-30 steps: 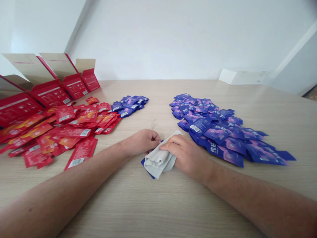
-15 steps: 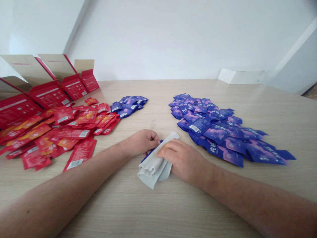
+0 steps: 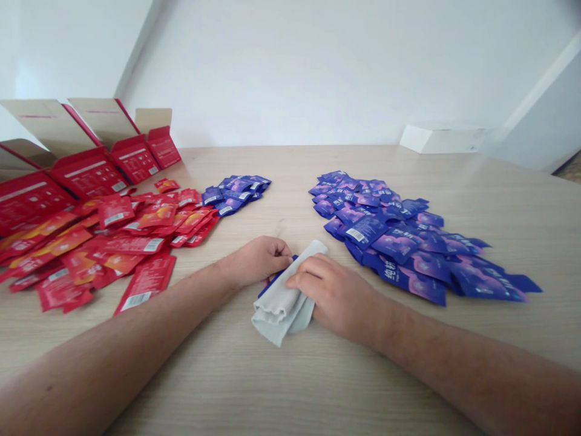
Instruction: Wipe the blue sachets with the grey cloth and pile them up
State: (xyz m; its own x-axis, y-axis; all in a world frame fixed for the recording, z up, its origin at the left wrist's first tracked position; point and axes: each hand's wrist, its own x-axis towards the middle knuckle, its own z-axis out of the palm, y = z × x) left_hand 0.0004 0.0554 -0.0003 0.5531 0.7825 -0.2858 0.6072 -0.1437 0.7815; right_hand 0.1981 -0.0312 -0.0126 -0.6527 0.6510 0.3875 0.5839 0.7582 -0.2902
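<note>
In the middle of the table, my right hand (image 3: 338,293) is closed on a folded white cloth (image 3: 284,297), its fingers pressing the top layer. Under the cloth's left edge a strip of a blue sachet (image 3: 271,284) shows; the rest of it is covered. My left hand (image 3: 259,260) pinches the sachet's far end between thumb and fingers. To the right lies a big pile of blue and purple sachets (image 3: 403,242). A smaller heap of blue sachets (image 3: 236,194) is beyond my left hand. Red and orange sachets (image 3: 131,242) spread out on the left.
Several open red cartons (image 3: 91,172) with raised flaps stand in a row at the back left. A white box (image 3: 442,139) sits at the far right edge against the wall. The wooden table (image 3: 290,387) runs back to the white wall.
Hardly anything differs. Both hands keep their hold, and the right fingers with the cloth have shifted very slightly to the left.
</note>
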